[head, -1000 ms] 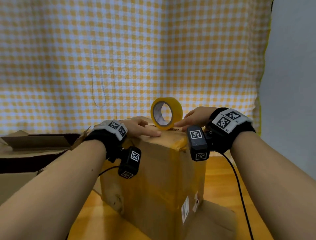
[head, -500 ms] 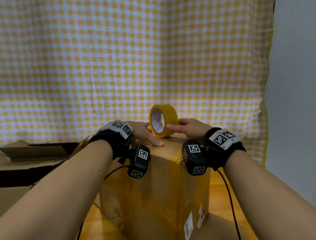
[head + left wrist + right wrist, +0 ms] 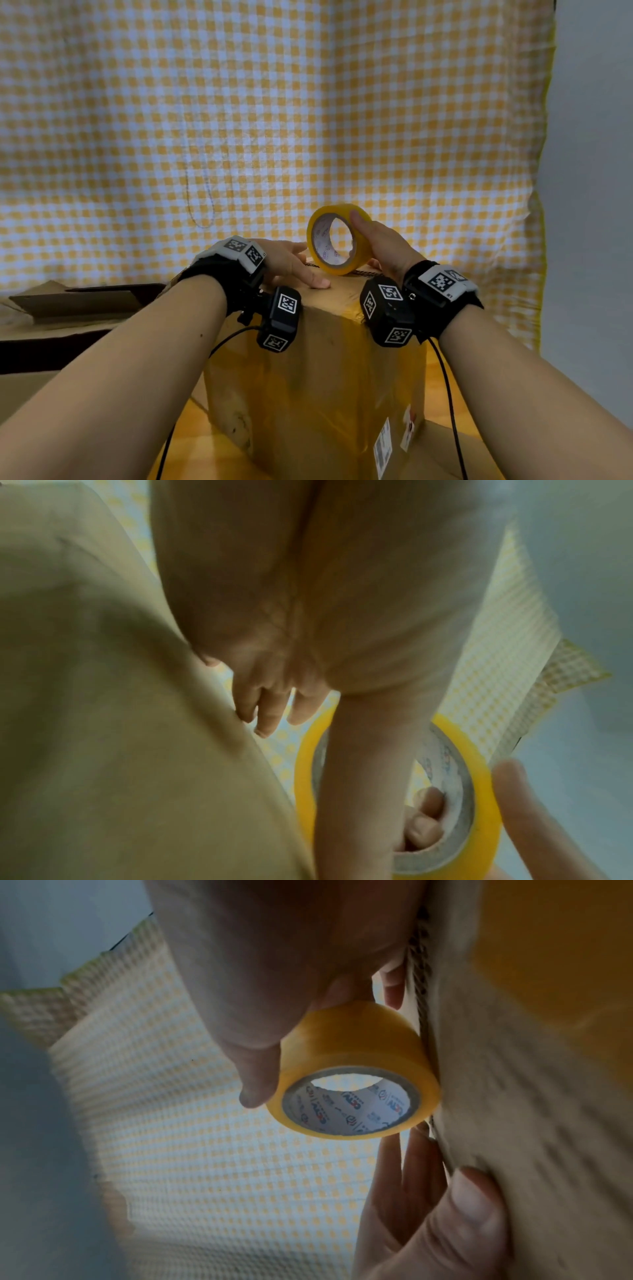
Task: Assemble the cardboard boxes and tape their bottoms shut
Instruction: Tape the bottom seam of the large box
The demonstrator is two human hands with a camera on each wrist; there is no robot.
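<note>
A tall cardboard box [image 3: 308, 387] stands on the table with older yellow tape down its near corner. On its top face stands a yellow tape roll [image 3: 337, 240] on edge. My right hand [image 3: 380, 245] grips the roll [image 3: 352, 1074], thumb on the outer band and fingers behind it. My left hand [image 3: 291, 262] lies flat on the box top just left of the roll, fingers straight and pressing the cardboard [image 3: 120, 723]. In the left wrist view the roll [image 3: 479, 791] shows past my thumb, with right-hand fingers through its core.
A flattened cardboard box [image 3: 68, 308] lies at the left on the table. A yellow checked cloth [image 3: 274, 120] hangs behind, with a grey wall [image 3: 592, 171] at the right. Wrist cables hang down on both sides of the box.
My right hand has shifted from touching the roll's side to gripping over its top. The left hand stays flat on the box top. The head view has dropped a little.
</note>
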